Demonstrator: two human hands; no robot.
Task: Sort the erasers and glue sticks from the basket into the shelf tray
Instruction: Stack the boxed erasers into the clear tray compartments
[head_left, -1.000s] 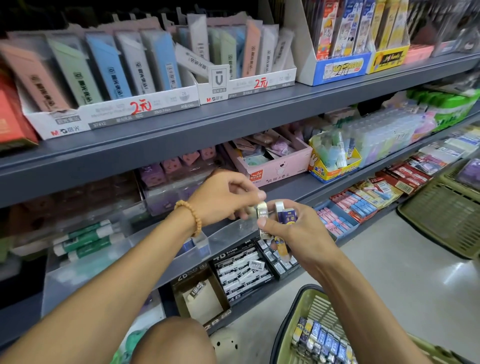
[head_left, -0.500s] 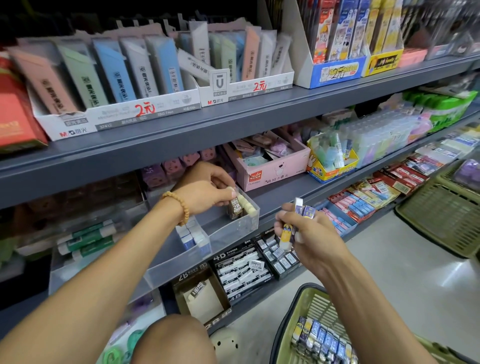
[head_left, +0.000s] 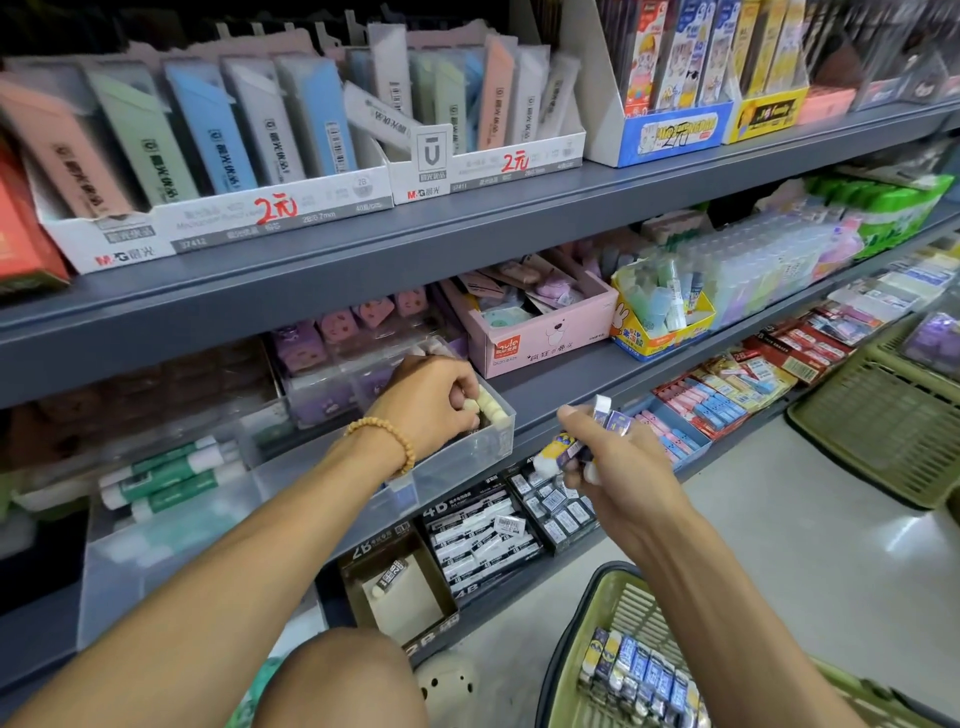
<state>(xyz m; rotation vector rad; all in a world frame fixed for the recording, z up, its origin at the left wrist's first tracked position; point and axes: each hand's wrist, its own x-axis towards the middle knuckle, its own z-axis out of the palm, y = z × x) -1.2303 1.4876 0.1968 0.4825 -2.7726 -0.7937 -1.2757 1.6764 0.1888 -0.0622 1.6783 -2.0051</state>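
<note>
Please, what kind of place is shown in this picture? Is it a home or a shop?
Most likely a stationery shop. Grey shelves carry display boxes with handwritten price marks, open cartons of erasers stand in rows, and a green shopping basket with more erasers sits on the floor.

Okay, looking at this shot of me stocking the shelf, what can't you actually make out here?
All in the head view:
- What the left hand holds inside the clear tray: its curled fingers hide it.
- How many erasers the right hand grips: its fingers cover them.
- The green basket: cut off by the bottom edge.
- Print on the basket's erasers: too small.
</note>
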